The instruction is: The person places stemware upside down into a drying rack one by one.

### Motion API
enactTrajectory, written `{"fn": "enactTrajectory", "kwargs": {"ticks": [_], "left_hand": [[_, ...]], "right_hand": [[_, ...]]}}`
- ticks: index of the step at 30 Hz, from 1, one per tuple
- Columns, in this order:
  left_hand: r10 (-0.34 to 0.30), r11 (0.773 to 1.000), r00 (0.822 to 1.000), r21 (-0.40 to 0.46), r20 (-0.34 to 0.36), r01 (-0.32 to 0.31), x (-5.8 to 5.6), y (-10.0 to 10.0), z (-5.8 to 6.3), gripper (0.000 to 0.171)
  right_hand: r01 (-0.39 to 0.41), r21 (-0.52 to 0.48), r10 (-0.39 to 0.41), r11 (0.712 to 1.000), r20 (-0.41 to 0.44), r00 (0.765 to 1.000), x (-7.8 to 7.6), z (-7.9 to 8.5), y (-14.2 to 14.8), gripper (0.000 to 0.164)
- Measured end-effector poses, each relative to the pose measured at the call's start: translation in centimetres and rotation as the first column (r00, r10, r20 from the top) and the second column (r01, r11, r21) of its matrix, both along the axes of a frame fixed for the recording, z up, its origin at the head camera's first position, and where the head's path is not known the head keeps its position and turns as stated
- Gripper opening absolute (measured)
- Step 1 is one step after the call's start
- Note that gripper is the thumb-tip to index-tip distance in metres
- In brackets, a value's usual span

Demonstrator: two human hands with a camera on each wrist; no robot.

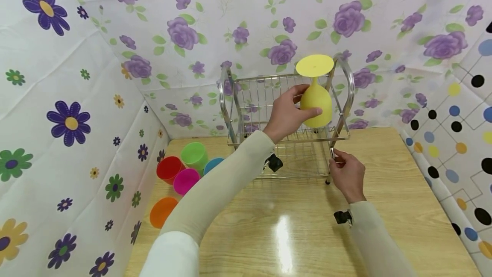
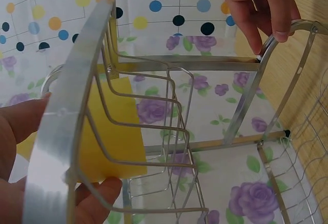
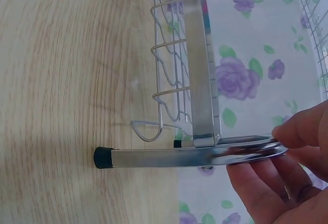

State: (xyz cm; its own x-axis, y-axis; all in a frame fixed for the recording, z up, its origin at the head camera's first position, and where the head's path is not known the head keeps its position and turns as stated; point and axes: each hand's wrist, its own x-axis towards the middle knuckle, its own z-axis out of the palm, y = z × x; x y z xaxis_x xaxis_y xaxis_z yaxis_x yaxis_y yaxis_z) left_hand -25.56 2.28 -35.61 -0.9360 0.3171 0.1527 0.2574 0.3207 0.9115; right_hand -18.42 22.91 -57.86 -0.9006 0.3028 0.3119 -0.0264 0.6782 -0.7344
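My left hand holds a yellow plastic goblet upside down, its round foot on top, over the right end of the upper tier of a metal dish rack. Thumb and fingers lie around the bowl. Through the rack's wires, the left wrist view shows the yellow bowl between the fingers. Lower down, my right hand pinches the rack's right front leg. Up close in the right wrist view, the thumb and fingers grip the curved metal tube from both sides.
At the left of the wooden table stand a red cup, a green cup, a magenta cup and a blue one, partly behind my left arm. An orange cup is nearer. Patterned cloth walls enclose the table.
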Motion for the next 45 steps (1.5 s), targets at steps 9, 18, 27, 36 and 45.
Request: {"fn": "enactTrajectory", "kwargs": {"ticks": [9, 18, 27, 36, 45], "left_hand": [[-0.008, 0.992, 1.000, -0.122, -0.005, 0.008, -0.4, 0.9, -0.7, 0.075], [-0.028, 0.982, 0.999, -0.189, -0.018, 0.024, -0.6, 1.3, -0.8, 0.075], [-0.016, 0.976, 1.000, -0.218, -0.003, 0.015, -0.6, 1.3, -0.5, 0.078], [0.014, 0.999, 1.000, -0.040, -0.016, -0.014, 1.3, -0.1, 1.0, 0.080], [0.000, 0.961, 0.988, 0.273, -0.154, 0.043, 6.4, -4.5, 1.5, 0.061]], "right_hand": [[-0.002, -0.036, 0.002, 0.999, -0.002, 1.000, 0.1, 0.2, -0.4, 0.035], [0.013, -0.041, -0.014, 0.999, -0.018, 1.000, -0.1, 0.4, -0.1, 0.036], [0.023, -0.070, -0.024, 0.997, -0.011, 1.000, -0.1, 0.5, -0.2, 0.035], [0.024, -0.142, -0.026, 0.990, -0.012, 1.000, 0.0, 0.6, -0.3, 0.035], [0.020, -0.168, -0.020, 0.986, -0.001, 1.000, 0.2, 0.5, -0.2, 0.036]]}}
